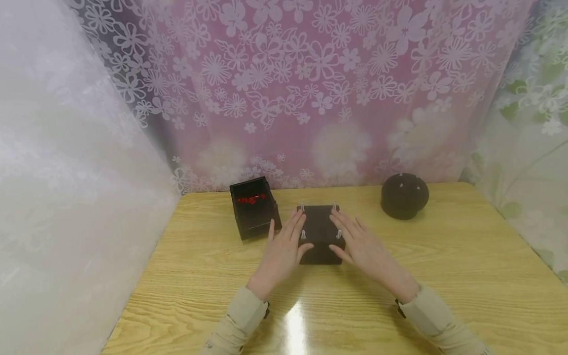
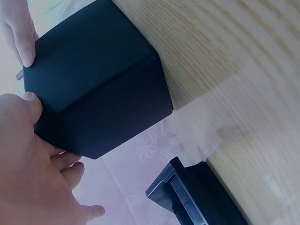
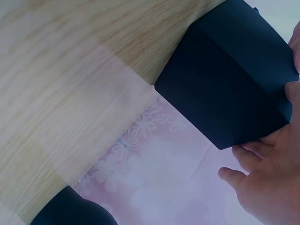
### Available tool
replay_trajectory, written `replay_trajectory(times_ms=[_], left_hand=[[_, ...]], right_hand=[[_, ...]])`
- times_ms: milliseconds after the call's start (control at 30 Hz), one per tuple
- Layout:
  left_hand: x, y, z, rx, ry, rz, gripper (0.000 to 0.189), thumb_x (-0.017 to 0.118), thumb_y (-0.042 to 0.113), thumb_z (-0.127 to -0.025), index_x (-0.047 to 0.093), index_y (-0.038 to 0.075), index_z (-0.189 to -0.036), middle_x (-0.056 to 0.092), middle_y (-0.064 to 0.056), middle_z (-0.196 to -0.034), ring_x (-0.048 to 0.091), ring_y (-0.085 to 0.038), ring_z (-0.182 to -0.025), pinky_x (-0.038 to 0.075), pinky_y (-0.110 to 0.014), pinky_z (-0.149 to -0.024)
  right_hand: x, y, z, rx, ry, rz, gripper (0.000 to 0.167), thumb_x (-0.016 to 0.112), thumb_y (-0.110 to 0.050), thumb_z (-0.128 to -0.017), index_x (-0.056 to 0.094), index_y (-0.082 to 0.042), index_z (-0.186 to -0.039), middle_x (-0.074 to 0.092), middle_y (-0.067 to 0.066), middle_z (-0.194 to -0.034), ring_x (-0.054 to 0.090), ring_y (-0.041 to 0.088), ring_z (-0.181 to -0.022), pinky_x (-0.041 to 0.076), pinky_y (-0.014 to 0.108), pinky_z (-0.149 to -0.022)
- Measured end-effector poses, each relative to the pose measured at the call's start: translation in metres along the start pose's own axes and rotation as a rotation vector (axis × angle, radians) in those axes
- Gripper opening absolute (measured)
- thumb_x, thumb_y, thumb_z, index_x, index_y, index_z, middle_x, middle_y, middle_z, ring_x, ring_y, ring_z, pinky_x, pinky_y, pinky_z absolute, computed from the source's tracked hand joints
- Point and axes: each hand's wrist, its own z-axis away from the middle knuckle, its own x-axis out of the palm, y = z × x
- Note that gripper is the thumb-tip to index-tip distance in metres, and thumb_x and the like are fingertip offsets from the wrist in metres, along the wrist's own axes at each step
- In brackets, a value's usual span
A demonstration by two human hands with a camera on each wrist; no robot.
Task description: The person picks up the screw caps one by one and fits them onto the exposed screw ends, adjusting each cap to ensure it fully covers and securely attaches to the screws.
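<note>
A black box stands on the table in the head view, with small clear pegs near the corners of its top. My left hand rests on the left edge of that top, its fingers nearly straight. On the opposite edge lies my right hand, fingers extended in the same way. The left wrist view has the left thumb at the rim of the black box. In the right wrist view, the right hand touches the edge of the box.
Left of the box is an open black bin with small red pieces inside. A round black object with small clear pegs on top stands at the back right. Behind the wooden table hangs a pink flowered curtain.
</note>
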Motion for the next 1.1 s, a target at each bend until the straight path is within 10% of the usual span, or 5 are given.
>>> replay_trajectory(times_ms=[267, 433, 700, 1100], left_hand=[[0.000, -0.001, 0.002, 0.010, 0.031, 0.023, 0.072, 0.047, 0.046, -0.106, 0.022, 0.007, -0.161, 0.018, -0.009, -0.169, 0.018, -0.024, -0.155, 0.016, -0.065, -0.120], [0.000, -0.002, 0.003, 0.009, 0.028, 0.023, 0.072, 0.045, 0.046, -0.106, 0.020, 0.007, -0.162, 0.016, -0.008, -0.169, 0.016, -0.023, -0.155, 0.017, -0.065, -0.120], [-0.001, -0.002, 0.004, 0.010, 0.010, 0.017, 0.072, 0.040, 0.049, -0.107, 0.018, 0.008, -0.162, 0.015, -0.008, -0.169, 0.016, -0.023, -0.156, 0.015, -0.064, -0.121], [0.001, -0.001, 0.005, 0.014, 0.007, 0.017, 0.072, 0.037, 0.050, -0.107, 0.018, 0.009, -0.163, 0.015, -0.006, -0.170, 0.012, -0.020, -0.156, 0.014, -0.063, -0.122]], right_hand=[[-0.002, -0.003, 0.001, 0.002, -0.001, -0.003, 0.076, 0.050, -0.050, -0.104, 0.034, 0.005, -0.154, 0.031, 0.020, -0.163, 0.036, 0.037, -0.146, 0.030, 0.060, -0.117], [-0.001, 0.001, -0.003, -0.043, 0.036, -0.061, 0.077, 0.069, -0.037, -0.096, 0.038, 0.008, -0.151, 0.037, 0.023, -0.158, 0.038, 0.041, -0.144, 0.034, 0.063, -0.113], [-0.001, 0.011, -0.008, -0.120, 0.052, -0.098, 0.077, 0.042, -0.060, -0.103, 0.042, 0.000, -0.152, 0.042, 0.018, -0.156, 0.043, 0.036, -0.142, 0.026, 0.058, -0.120], [0.001, 0.012, -0.007, -0.124, 0.027, -0.030, 0.084, 0.076, -0.038, -0.088, 0.039, -0.002, -0.155, 0.039, 0.017, -0.159, 0.043, 0.032, -0.143, 0.010, 0.047, -0.126]])
